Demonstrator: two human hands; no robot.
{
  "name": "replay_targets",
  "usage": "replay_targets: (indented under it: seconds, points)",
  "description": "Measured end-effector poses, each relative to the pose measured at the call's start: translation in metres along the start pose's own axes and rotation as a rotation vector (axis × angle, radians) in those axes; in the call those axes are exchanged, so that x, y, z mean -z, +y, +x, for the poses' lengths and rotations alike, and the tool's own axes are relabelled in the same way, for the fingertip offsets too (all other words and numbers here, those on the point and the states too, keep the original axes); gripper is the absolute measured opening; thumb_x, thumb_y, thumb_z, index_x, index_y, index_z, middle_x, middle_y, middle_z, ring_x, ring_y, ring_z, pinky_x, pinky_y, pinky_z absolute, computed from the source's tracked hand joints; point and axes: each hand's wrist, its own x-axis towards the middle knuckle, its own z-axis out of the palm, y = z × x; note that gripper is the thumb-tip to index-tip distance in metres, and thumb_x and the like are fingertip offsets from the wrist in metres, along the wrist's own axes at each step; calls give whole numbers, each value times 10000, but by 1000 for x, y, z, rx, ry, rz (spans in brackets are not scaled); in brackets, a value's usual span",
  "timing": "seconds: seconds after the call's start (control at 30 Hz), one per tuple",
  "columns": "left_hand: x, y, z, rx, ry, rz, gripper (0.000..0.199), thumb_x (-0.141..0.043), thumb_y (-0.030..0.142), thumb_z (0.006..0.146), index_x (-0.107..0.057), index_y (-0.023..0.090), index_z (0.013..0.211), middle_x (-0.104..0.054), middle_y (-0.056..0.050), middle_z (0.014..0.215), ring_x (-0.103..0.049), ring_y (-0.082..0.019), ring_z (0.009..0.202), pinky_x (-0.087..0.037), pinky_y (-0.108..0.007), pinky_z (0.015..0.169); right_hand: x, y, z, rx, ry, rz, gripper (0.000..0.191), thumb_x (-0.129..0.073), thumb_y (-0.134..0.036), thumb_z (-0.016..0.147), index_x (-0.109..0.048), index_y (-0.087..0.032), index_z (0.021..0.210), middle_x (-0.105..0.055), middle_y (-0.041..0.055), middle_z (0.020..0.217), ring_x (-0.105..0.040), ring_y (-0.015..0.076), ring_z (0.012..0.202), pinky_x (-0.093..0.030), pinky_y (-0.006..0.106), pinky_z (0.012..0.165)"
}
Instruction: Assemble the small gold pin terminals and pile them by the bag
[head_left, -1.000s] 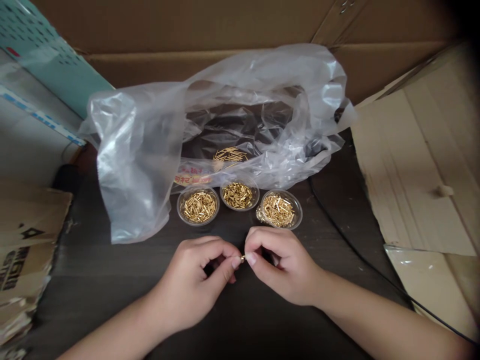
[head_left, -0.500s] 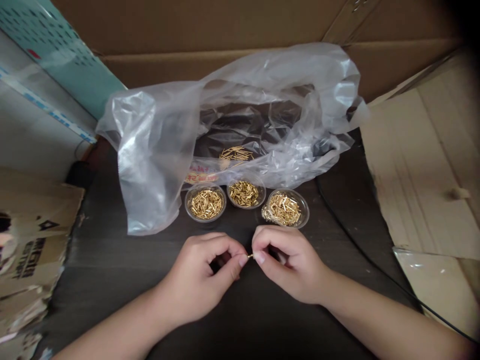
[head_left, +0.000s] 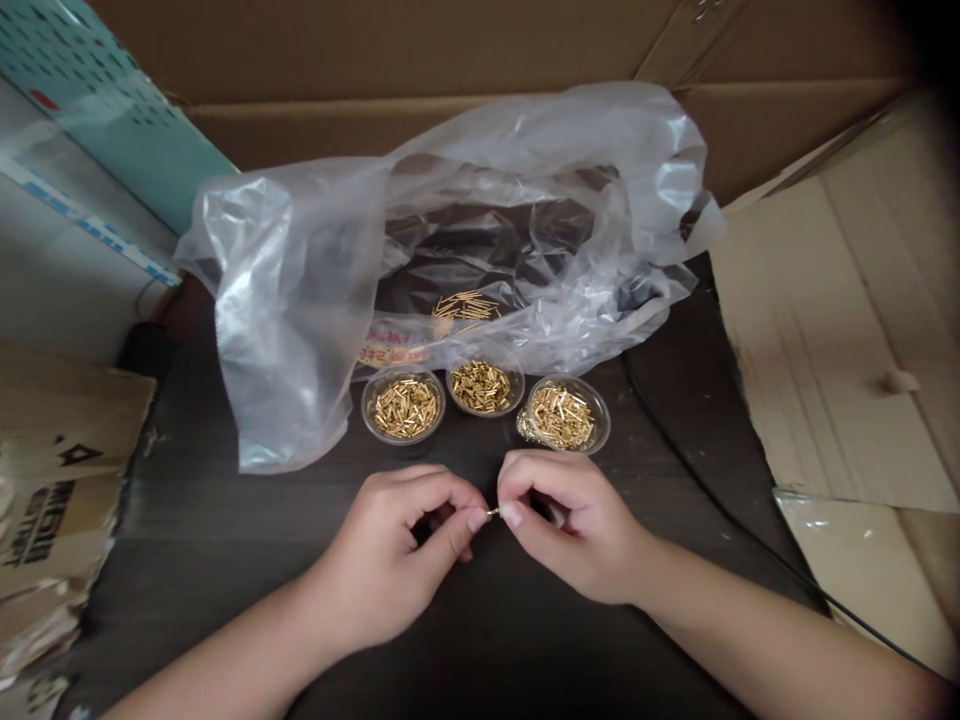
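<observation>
The left hand (head_left: 386,555) and right hand (head_left: 574,530), fingers curled, pinch a tiny gold pin (head_left: 492,512) between them, held in midair above a dark tabletop (head_left: 187,560), the same grip as half a second earlier. Just beyond the hands stand three clear plastic cups (head_left: 562,378) of gold pins, with loose pins (head_left: 463,306) showing through a crumpled plastic bag (head_left: 277,330) behind them. Hands, cups and bag all sit slightly further left in view than before. A cardboard flap (head_left: 825,300) lies farther right.

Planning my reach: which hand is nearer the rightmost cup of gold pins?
Right hand, just below the cup; the left hand is farther, below and left of it.
</observation>
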Motion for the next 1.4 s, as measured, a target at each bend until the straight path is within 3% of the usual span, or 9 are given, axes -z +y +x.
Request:
replay_targets:
  seconds: [0.43, 0.7, 0.9, 1.0, 1.1, 1.27, 1.33, 1.4]
  points:
    - [-2, -5, -3, -4, 5, 101, 179, -589, 122, 960, -686, 184, 823, -683, 33, 729, -642, -98, 676, -454, -213, 625, -5, -1, -7, 78, 14, -204, 155, -522, -102, 931, -577, -156, 797, -508, -16, 699, -460, 89, 610, -359, 236, 566]
    - [-4, -6, -3, -48, 16, 161, 183, -559, 85, 946, -662, 174, 825, -661, 26, 736, -632, -97, 672, -457, -213, 628, -6, 3, -12, 179, -16, -442, 215, -498, -69, 943, -579, -154, 762, -524, 12, 712, -465, 124, 641, -383, 286, 614]
    - [-6, -7, -3, -82, 28, 193, 175, -567, 83, 955, -665, 176, 843, -664, 21, 741, -639, -104, 671, -476, -213, 628, -6, 4, -12, 201, -25, -450, 220, -490, -82, 950, -590, -155, 769, -535, 15, 715, -482, 128, 637, -404, 283, 613]
    - [-4, -8, -6, -188, 62, 321, 144, -566, 90, 969, -679, 168, 927, -677, -5, 795, -652, -130, 689, -501, -233, 627, -4, 4, -13, 168, -16, -520, 230, -474, -100, 951, -603, -158, 769, -539, 17, 714, -493, 132, 628, -409, 285, 595]
    - [1, -9, -10, -315, 65, 613, 154, -534, 123, 996, -688, 135, 999, -685, -55, 838, -664, -193, 681, -536, -301, 594, -4, 4, -15, 195, -40, -821, 231, -497, -120, 961, -651, -159, 793, -541, 22, 701, -507, 160, 636, -417, 314, 596]
    - [5, -4, -11, -318, -46, 910, 250, -465, 72, 979, -714, 90, 990, -674, -84, 803, -673, -255, 596, -582, -395, 495, -6, -5, -17, 273, -73, -1250, 214, -561, -79, 952, -699, -66, 1115, -584, 31, 704, -546, 189, 628, -417, 354, 571]
    - [9, 3, -14, -348, -63, 937, 296, -429, 34, 972, -711, 49, 1060, -694, -101, 821, -686, -255, 582, -591, -396, 483, -3, -15, -21, 249, -59, -1233, 221, -568, -109, 966, -692, -53, 1141, -592, 39, 692, -540, 189, 602, -402, 355, 543]
    - [16, 14, -22, -371, -36, 886, 317, -414, 27, 985, -699, 41, 1121, -713, -106, 854, -697, -233, 596, -603, -368, 518, 6, -30, -27, 211, 0, -1031, 168, -585, -171, 984, -710, -107, 1077, -600, 44, 689, -530, 177, 587, -412, 341, 542]
